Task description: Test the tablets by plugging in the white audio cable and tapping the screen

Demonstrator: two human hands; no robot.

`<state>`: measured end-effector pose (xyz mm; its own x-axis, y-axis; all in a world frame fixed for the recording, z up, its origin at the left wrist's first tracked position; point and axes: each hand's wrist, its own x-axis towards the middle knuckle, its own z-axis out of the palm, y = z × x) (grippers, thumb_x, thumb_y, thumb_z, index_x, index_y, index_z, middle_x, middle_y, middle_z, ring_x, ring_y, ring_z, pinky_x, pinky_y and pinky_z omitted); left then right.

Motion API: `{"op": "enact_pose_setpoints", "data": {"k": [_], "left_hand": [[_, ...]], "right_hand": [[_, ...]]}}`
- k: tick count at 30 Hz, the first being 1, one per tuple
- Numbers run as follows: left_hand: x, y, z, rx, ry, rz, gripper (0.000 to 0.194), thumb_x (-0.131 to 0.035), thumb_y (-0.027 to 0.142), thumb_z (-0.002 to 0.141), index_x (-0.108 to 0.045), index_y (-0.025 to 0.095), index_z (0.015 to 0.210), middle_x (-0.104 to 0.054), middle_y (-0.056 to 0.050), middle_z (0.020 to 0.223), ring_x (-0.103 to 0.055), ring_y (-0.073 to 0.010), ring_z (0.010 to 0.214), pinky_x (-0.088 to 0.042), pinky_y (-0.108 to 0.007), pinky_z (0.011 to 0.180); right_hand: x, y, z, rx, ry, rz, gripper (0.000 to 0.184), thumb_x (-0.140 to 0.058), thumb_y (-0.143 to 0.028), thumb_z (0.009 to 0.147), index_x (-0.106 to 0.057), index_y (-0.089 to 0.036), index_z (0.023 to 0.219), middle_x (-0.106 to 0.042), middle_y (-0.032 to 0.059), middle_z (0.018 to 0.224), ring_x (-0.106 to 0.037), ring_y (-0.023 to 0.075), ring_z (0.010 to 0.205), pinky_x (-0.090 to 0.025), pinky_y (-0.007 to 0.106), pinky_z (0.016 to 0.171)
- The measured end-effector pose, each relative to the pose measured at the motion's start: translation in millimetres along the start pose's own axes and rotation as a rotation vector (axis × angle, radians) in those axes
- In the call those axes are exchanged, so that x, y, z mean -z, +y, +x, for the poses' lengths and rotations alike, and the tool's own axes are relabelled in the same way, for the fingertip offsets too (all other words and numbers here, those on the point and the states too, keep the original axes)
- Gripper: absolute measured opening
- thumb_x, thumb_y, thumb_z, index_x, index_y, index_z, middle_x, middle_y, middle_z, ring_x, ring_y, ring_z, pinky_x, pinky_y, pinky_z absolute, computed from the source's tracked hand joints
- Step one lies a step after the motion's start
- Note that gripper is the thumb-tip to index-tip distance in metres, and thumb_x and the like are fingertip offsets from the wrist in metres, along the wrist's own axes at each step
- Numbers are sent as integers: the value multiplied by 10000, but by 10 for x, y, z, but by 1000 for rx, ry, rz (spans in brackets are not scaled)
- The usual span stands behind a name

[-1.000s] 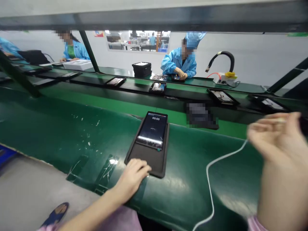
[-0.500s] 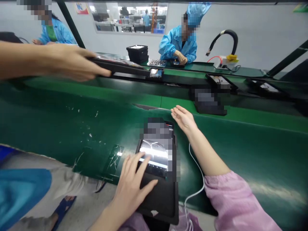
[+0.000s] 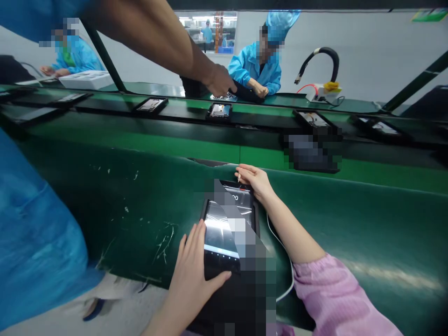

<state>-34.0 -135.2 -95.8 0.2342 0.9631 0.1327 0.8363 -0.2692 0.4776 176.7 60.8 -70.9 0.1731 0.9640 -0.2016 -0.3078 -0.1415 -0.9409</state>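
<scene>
A tablet [image 3: 221, 235] with a lit, glossy screen lies on a black tray [image 3: 224, 298] in front of me. Behind it a second dark screen [image 3: 241, 193] shows a small red mark, and blurred blocks cover part of both. My left hand [image 3: 194, 261] rests along the tablet's left edge, fingers straight and thumb apart over the black surface below the screen. At the far top corner, the fingers of my right hand [image 3: 255, 181] pinch a small pale plug tip [image 3: 239, 177]. A white cable [image 3: 282, 245] trails below my right wrist.
Beyond the green bench [image 3: 133, 233] runs a line [image 3: 185, 114] carrying several black trays with devices. From the left, a co-worker's arm [image 3: 175, 46] reaches across, holding a dark tray [image 3: 247, 92]. Another blue-clad person [image 3: 257, 60] works opposite. A black hose [image 3: 332, 56] curves at right.
My right hand has come down and left to the tablet's top corner, its fingers closing together. My left hand shifted slightly left. The co-worker's arm has carried the dark tray rightward over the line.
</scene>
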Motion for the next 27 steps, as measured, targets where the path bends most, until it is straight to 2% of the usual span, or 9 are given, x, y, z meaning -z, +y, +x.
{"op": "enact_pose_setpoints", "data": {"k": [5,13,20,27], "left_hand": [[-15,-17,-19,14,-19,-22,1104,-702,394,810,131,339,1531,-341,-153,1571,-323,-404,1431,-382,-668,1078],[-32,-67,-14,5,-33,-26,1114,-711,390,809,130,332,1538,-338,-161,1570,-345,-401,1420,-398,-657,1075],[-50,-104,-23,17,-43,-22,1105,-710,406,815,120,336,1541,-339,-141,1575,-346,-393,1422,-385,-664,1084],[-56,-107,-17,15,-41,-28,1067,-683,422,838,114,338,1543,-344,-148,1570,-376,-392,1408,-400,-655,1074]], "right_hand": [[25,22,24,2,-19,-19,158,-794,-57,742,-697,-150,824,-753,64,847,-731,156,735,-588,162,595],[59,79,87,14,-48,-29,169,-806,-55,715,-688,-157,779,-736,46,751,-721,152,676,-617,186,619],[61,85,93,10,-56,-28,161,-806,-70,713,-689,-153,787,-735,50,746,-716,150,671,-627,205,657],[27,78,98,5,-74,-52,167,-807,-48,698,-689,-150,758,-727,54,717,-708,154,639,-615,196,598]]}}
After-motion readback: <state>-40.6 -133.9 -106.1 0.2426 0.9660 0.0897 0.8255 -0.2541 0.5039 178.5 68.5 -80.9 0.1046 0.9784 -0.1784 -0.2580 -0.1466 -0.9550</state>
